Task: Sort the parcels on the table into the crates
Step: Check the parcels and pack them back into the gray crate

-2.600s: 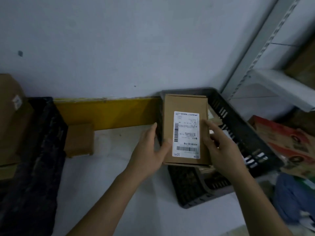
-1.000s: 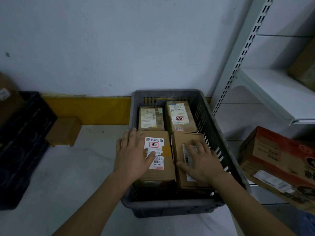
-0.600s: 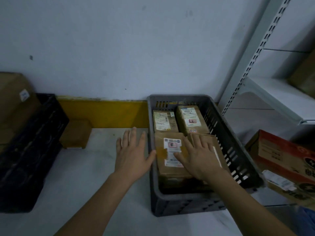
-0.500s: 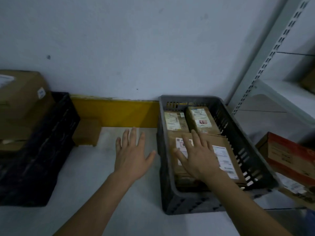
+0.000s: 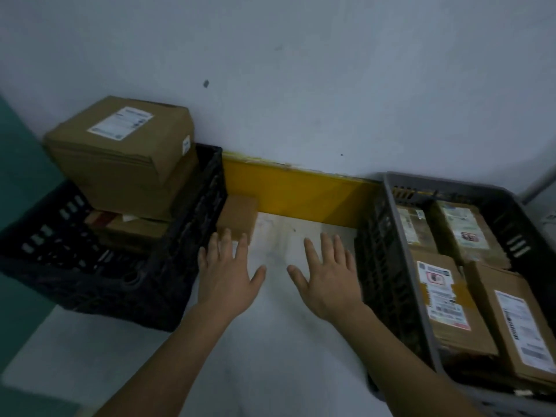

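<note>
A small brown parcel lies on the white table against the yellow strip, beside the black crate on the left. That crate holds stacked cardboard boxes, a large labelled box on top. The grey crate on the right holds several labelled parcels. My left hand is flat and spread, its fingertips just short of the small parcel. My right hand is spread over the table, left of the grey crate. Both hands hold nothing.
A grey wall rises behind the table, with a yellow strip along its base. A teal surface shows at the far left. The table's bare surface runs between the two crates.
My right hand has left the parcels in the grey crate and come over the table. The view has swung left, and my left hand is now close to the small brown parcel.
</note>
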A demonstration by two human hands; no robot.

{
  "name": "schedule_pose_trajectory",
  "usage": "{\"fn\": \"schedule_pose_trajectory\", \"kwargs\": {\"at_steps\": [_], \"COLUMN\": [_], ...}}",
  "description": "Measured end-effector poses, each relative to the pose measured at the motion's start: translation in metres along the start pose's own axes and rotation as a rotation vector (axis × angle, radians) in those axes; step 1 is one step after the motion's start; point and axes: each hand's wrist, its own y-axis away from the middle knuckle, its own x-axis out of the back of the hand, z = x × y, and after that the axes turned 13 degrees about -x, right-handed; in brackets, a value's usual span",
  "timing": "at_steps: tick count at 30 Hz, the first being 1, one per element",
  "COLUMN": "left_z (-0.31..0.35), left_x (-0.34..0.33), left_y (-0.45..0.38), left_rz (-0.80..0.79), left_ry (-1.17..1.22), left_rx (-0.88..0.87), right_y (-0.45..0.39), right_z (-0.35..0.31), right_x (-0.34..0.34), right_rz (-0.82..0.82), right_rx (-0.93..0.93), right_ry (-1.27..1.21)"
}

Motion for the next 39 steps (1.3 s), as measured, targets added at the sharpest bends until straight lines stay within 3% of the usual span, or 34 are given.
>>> {"fn": "schedule_pose_trajectory", "kwargs": {"at_steps": [13,22,28,39], "left_z": [-0.061,-0.087,-0.098,-0.091], "left_x": [-0.037,-0.102,-0.139,-0.122], "left_y": [-0.101,-0.178,-0.206,-0.215], "left_rz": [-0.199,-0.236,-0.346,-0.318], "left_ry": [-0.023,-0.045,-0.061,0.039], "left_rx": [0.124,0.114,0.132,0.163], "right_y": [-0.115,-0.144,-0.148,-0.144], "right_z": [-0.060,-0.055,-0.051,-0.050], "right_x": [-0.065,-0.083,-0.098,-0.100], "right_rz": [-0.156,-0.217,-0.249,-0.285], "right_rx": [0.012,-0.063,-0.115,-0.146], "right_ry": [0.017,0.032,0.046,0.035]}}
